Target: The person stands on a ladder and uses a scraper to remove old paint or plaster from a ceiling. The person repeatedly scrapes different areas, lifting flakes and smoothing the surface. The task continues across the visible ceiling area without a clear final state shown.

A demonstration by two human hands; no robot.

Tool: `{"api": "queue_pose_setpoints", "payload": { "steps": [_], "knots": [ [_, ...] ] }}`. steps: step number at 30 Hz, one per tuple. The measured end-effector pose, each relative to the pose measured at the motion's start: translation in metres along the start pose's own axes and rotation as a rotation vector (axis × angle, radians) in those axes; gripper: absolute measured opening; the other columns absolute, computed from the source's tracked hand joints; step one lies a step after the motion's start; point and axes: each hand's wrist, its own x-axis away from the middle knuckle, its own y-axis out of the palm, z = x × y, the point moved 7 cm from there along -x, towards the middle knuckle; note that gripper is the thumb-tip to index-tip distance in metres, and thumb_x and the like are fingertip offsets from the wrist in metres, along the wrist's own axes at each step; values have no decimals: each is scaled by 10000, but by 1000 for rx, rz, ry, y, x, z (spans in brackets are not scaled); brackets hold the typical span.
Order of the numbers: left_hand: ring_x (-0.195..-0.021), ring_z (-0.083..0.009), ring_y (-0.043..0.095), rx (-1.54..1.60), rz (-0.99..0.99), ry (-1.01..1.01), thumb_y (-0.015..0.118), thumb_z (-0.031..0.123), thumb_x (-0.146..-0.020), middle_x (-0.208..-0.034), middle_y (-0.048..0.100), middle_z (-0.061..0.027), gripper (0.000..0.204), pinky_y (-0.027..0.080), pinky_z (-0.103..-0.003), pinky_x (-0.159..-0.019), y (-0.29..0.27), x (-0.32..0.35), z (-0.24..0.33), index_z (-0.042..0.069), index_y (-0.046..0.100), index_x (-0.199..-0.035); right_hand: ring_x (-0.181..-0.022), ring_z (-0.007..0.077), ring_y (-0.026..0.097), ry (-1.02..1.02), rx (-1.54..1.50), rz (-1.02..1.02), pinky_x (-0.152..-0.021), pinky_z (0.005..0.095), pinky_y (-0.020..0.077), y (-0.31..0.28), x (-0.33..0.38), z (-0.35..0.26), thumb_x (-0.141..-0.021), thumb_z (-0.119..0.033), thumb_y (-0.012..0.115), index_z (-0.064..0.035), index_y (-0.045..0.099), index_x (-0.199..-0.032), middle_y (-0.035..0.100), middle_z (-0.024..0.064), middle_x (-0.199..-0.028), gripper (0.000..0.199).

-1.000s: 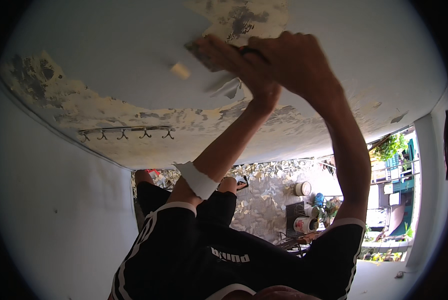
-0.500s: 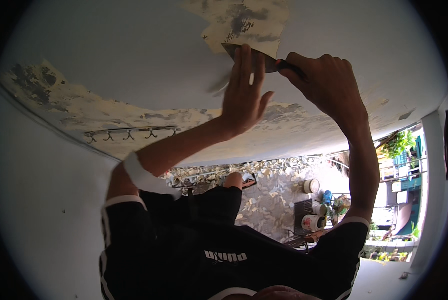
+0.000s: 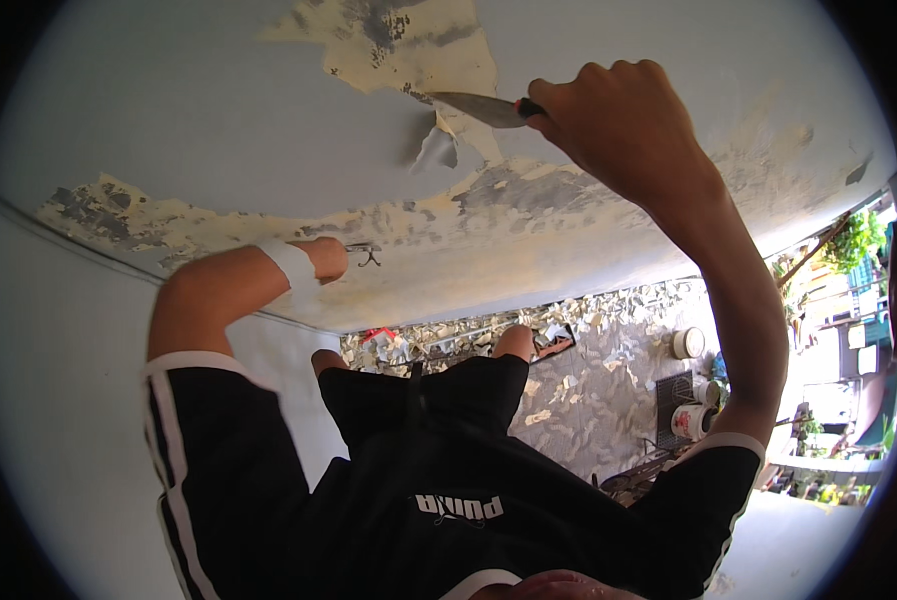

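My right hand (image 3: 624, 130) is closed around the dark handle of a scraper (image 3: 481, 107). The blade's tip meets the edge of a peeled patch (image 3: 444, 60) on the pale blue wall (image 3: 239, 110). Just below the blade, a curled paint flake (image 3: 437, 150) hangs from the wall. My left hand (image 3: 331, 260) is lower, beside a hook rail (image 3: 369, 257) that it partly hides from view. Its fingers are curled away and mostly hidden. A white strip (image 3: 287, 262) crosses my left forearm near the wrist; I cannot tell whether it is attached.
A band of bare, stained plaster (image 3: 529, 190) runs along the wall. Paint chips (image 3: 619, 310) litter the floor (image 3: 579, 430). Buckets (image 3: 689, 343) and a dark crate (image 3: 675, 395) stand to the right, near a bright opening with plants (image 3: 857, 245).
My left hand has left the blade and dropped down and left to the hook rail. The scraper, in my right hand, appears slightly higher and further left. The curled flake now shows clearly.
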Motion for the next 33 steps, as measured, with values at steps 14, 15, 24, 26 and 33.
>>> {"api": "queue_pose_setpoints", "payload": {
  "steps": [14,15,24,26,33],
  "knots": [
    [-1004,-326,666,313,667,-568,676,134,-871,-1111,679,-134,162,546,-448,-805,-360,110,-6,-1,621,-940,-597,270,686,-13,-5,141,-569,386,518,-36,-17,3,-898,-324,719,-122,725,-846,673,74,-648,208],
    [-1091,-339,636,335,945,-655,694,157,-875,-1191,642,-163,257,540,-450,-852,-366,128,-4,-13,609,-1049,-596,278,684,-11,-58,159,-576,400,520,-37,-19,3,-897,-324,721,-113,719,-808,669,81,-645,229],
    [-1437,-644,56,539,1990,-681,699,190,-912,-1543,-24,-461,969,204,-675,-1168,-371,28,15,-121,23,-1534,-527,265,651,55,-93,19,-522,378,476,-33,-15,4,-959,-392,637,-133,687,-855,618,69,-557,284],
    [-1420,-669,51,624,2052,-701,680,159,-909,-1514,2,-497,934,184,-687,-1164,-376,12,9,-168,40,-1505,-512,278,636,178,-140,-92,-502,397,463,-16,-13,2,-980,-402,611,-144,682,-915,606,60,-542,276],
    [-1370,-731,67,632,2011,-601,667,111,-884,-1454,62,-553,852,172,-717,-1144,-362,-14,16,-241,115,-1430,-520,252,650,329,-278,-259,-521,384,472,12,6,8,-972,-394,630,-152,675,-957,618,40,-553,246]
  ]
}}
